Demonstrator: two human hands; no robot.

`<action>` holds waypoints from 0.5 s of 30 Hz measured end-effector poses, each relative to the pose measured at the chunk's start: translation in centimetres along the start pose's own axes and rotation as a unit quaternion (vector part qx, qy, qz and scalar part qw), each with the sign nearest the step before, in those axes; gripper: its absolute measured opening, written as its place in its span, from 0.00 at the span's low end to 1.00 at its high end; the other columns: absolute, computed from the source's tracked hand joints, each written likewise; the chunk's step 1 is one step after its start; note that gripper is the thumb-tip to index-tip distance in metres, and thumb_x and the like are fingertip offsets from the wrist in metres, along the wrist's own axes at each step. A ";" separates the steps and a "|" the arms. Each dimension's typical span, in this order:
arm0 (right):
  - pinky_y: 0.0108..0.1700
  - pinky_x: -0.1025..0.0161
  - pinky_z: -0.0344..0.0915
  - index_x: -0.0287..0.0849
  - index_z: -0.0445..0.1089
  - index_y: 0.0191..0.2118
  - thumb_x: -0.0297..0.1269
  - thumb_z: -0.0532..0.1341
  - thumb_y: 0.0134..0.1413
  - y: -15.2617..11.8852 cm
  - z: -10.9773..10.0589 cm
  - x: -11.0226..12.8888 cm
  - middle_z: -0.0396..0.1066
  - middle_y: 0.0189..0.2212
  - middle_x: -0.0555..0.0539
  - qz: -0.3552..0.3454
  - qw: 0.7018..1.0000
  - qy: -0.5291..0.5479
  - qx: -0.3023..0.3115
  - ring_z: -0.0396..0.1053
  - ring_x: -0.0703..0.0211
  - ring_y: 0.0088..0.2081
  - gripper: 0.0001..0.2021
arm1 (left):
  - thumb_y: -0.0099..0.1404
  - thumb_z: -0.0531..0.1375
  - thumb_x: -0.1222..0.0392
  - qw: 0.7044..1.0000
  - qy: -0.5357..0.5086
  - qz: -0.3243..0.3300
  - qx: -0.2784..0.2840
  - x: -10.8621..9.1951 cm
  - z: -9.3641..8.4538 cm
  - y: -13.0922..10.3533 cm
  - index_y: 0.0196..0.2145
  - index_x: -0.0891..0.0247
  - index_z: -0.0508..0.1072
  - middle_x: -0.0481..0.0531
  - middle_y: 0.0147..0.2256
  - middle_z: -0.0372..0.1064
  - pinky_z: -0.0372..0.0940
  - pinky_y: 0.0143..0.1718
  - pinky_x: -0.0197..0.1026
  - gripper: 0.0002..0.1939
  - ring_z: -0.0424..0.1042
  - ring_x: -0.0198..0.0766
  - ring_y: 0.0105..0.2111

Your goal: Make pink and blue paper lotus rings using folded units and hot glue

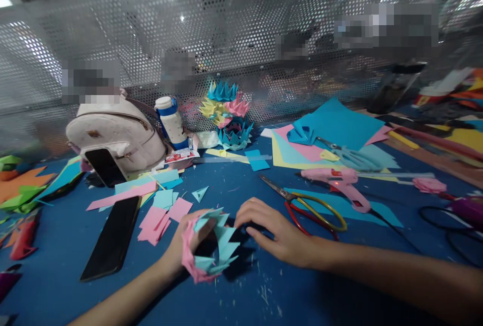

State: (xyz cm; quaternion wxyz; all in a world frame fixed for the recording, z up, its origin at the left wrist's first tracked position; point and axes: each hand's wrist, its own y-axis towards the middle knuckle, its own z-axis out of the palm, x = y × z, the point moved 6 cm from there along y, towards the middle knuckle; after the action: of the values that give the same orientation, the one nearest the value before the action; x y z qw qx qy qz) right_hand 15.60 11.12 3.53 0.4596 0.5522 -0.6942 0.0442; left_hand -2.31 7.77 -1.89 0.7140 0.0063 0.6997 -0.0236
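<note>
A ring of folded paper (226, 243), pink along one side with light-blue points, is held up above the blue table. My left hand (183, 238) has its thumb inside the ring and its other fingers hidden behind it. Just to the right, my right hand (277, 233) is bent with fingers and thumb apart, and I see nothing between them. Its fingertips come near the blue points; whether they touch is not clear. Beyond my left hand lie pink paper squares (154, 223) and a small folded light-blue triangle (199, 193). Scissors (292, 196) lie beyond my right hand.
A pink glue gun (341, 177) with a cord rests right of the scissors. A black phone (113, 238) lies at left. Farther back are a backpack (109, 125), a bottle (170, 125), stacked folded-paper rings (234, 135) and large paper sheets (339, 122) before a perforated metal panel (249, 29).
</note>
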 end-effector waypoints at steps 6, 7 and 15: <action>0.51 0.56 0.62 0.42 0.64 0.49 0.34 0.52 0.66 -0.2 0.0 -0.5 0.66 0.46 0.43 0.027 1.000 0.008 -0.001 0.63 0.57 0.48 0.10 | 0.55 0.68 0.58 0.993 0.063 0.085 -0.060 -2.6 -0.4 -0.8 0.42 0.59 0.81 0.56 0.41 0.80 0.71 0.45 0.47 0.16 0.78 0.50 0.42; 0.49 0.57 0.63 0.42 0.64 0.49 0.35 0.52 0.66 -0.2 0.0 -0.7 0.66 0.46 0.43 0.033 0.999 0.010 -0.006 0.63 0.57 0.47 0.10 | 0.55 0.68 0.58 0.992 0.067 0.087 -0.068 -2.6 -0.5 -0.8 0.43 0.59 0.81 0.56 0.42 0.80 0.71 0.46 0.48 0.16 0.78 0.50 0.43; 0.48 0.58 0.62 0.43 0.65 0.47 0.36 0.53 0.66 -0.2 0.0 -0.6 0.65 0.43 0.44 0.028 1.000 0.001 -0.015 0.62 0.58 0.45 0.08 | 0.64 0.61 0.57 0.987 0.094 0.085 -0.096 -2.5 -1.0 -1.0 0.48 0.59 0.79 0.57 0.51 0.75 0.64 0.55 0.51 0.16 0.72 0.51 0.52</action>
State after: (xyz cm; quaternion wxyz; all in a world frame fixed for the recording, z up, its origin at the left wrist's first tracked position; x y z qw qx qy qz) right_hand 15.74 11.47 3.00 0.4671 0.5258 -0.7094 0.0469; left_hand -3.44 6.93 0.62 0.6419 -0.0002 0.7596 0.1052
